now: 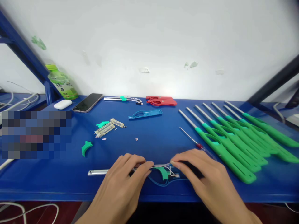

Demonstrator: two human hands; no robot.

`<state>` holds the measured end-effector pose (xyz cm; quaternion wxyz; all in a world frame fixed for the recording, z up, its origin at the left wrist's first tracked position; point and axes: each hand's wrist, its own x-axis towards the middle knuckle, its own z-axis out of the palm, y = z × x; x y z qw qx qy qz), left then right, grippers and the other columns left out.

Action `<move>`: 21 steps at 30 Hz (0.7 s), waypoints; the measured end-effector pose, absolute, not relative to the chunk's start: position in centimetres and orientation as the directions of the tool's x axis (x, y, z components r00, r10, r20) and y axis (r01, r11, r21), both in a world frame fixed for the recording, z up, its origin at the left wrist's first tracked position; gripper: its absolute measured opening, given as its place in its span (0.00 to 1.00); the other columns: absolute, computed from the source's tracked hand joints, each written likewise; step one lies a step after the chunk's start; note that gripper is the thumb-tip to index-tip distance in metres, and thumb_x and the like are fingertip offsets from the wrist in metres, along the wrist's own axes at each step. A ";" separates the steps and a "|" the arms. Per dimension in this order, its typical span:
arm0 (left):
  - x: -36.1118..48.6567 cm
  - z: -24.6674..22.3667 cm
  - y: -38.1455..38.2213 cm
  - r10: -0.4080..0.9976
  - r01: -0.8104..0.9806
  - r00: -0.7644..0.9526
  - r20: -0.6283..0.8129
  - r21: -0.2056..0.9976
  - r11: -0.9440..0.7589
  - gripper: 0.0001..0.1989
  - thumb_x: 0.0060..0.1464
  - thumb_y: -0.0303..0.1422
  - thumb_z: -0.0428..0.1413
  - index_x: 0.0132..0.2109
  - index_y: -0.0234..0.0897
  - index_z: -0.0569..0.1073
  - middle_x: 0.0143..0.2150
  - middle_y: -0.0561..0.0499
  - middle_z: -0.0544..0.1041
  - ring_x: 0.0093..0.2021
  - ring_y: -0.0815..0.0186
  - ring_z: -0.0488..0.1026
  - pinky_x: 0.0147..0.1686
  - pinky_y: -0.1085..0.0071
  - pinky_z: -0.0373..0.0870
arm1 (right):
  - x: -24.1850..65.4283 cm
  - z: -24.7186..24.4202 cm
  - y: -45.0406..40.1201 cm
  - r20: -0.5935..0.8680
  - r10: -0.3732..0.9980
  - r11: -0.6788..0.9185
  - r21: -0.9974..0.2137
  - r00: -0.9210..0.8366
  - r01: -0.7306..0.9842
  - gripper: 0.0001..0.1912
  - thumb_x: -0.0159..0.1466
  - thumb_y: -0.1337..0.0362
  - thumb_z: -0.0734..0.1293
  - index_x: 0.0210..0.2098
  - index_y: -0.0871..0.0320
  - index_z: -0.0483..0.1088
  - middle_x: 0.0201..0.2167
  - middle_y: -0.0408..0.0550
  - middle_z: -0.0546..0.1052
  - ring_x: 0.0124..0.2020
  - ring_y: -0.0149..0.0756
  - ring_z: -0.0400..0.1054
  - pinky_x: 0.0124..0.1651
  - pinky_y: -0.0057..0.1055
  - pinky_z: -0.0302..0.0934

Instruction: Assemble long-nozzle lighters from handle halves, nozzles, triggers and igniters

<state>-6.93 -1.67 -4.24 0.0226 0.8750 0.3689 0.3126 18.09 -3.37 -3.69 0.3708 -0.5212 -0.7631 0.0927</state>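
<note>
My left hand [127,180] is closed around the middle of a lighter assembly, whose silver metal tube [98,172] sticks out to the left. A blue plastic shell [161,184] lies between my hands, with a green trigger piece [163,173] and thin white wires [171,170] in it. My right hand [198,174] pinches the wires at the shell's right part with thumb and forefinger; a dark object shows under its palm, too hidden to name. Just beyond my right hand lies a screwdriver [190,136] with a red and clear handle.
Several green lighters [231,155] fan out at the right. Red shells [162,101], a blue shell [146,114] and metal tubes [114,99] lie at the back. Clear tanks [105,129], a green trigger [86,148], a phone [88,102], a white case [63,104] and a bottle [62,83] are left.
</note>
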 end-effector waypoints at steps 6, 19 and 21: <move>-7.3 -3.6 -1.8 0.664 0.657 0.499 0.557 0.256 -0.709 0.12 0.71 0.25 0.53 0.57 0.40 0.73 0.50 0.47 0.78 0.47 0.58 0.74 0.47 0.58 0.74 | 19.4 -2.4 -2.7 0.563 0.776 0.530 -0.340 -0.283 0.777 0.08 0.75 0.63 0.66 0.52 0.45 0.74 0.45 0.37 0.84 0.46 0.36 0.78 0.54 0.35 0.69; -18.3 -2.5 2.0 0.910 0.991 -0.004 0.414 0.125 -0.053 0.25 0.69 0.46 0.48 0.60 0.35 0.77 0.52 0.36 0.80 0.48 0.38 0.78 0.41 0.47 0.73 | 15.8 3.9 9.0 0.240 0.617 0.750 0.111 -0.749 0.653 0.11 0.76 0.64 0.64 0.53 0.55 0.77 0.51 0.55 0.80 0.53 0.48 0.74 0.56 0.48 0.67; -18.5 -2.7 2.0 0.930 0.993 -0.037 0.365 0.119 -0.007 0.25 0.69 0.45 0.47 0.60 0.35 0.77 0.50 0.36 0.81 0.46 0.38 0.80 0.38 0.49 0.73 | 13.9 4.1 10.3 0.212 0.601 0.763 0.135 -0.771 0.632 0.10 0.76 0.65 0.64 0.50 0.57 0.77 0.46 0.54 0.81 0.51 0.47 0.74 0.56 0.48 0.67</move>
